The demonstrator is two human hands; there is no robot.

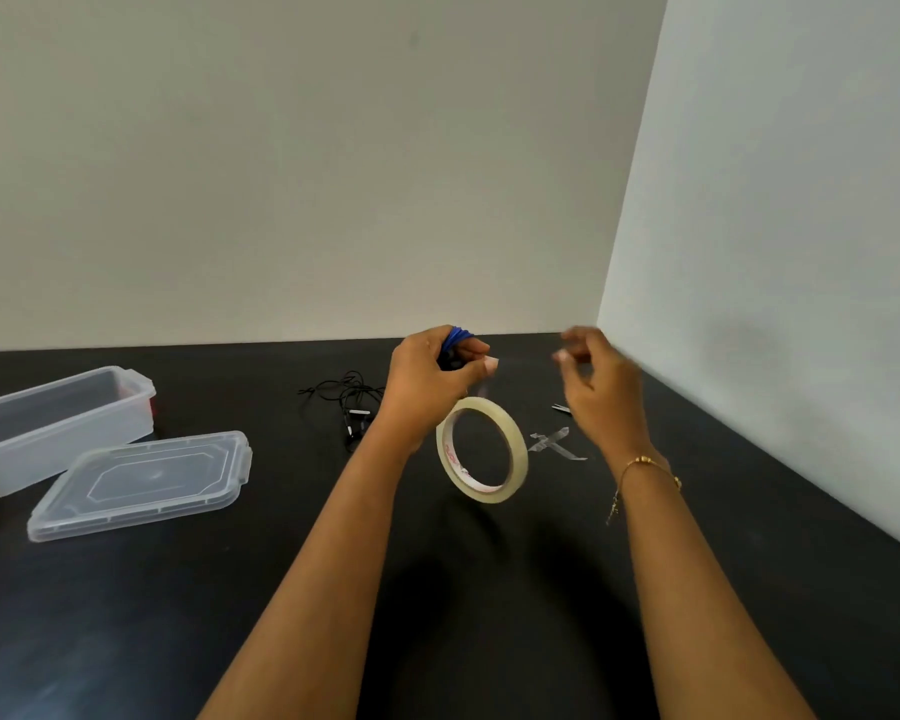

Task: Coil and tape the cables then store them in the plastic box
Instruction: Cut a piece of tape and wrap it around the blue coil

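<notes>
Nearest to us are our two forearms, reaching up from the bottom edge over the black table (pixel 178 615); a thin gold bracelet (pixel 645 467) sits on the right wrist. Our left hand (pixel 427 376) is raised above the table with its fingers curled around a coiled blue cable (pixel 458 336), of which only the top of the loops shows above the knuckles. Below that hand hangs a roll of clear tape (pixel 481 449), tilted and off the table, on a strip that runs up to our left thumb and fingers. Our right hand (pixel 596 371) is blurred; its fingers are bent, thumb and fingertips close together as if pinching something, but we cannot tell whether they hold anything.

Behind the left hand a tangled black cable (pixel 344 397) lies loose on the table. Beside the right wrist we see crossed scraps of tape (pixel 552 443) stuck to the table, and a small dark tool (pixel 559 407) mostly hidden by the hand. Far left stands the open plastic box (pixel 58 423), with its lid (pixel 141 480) lying flat just in front of it.
</notes>
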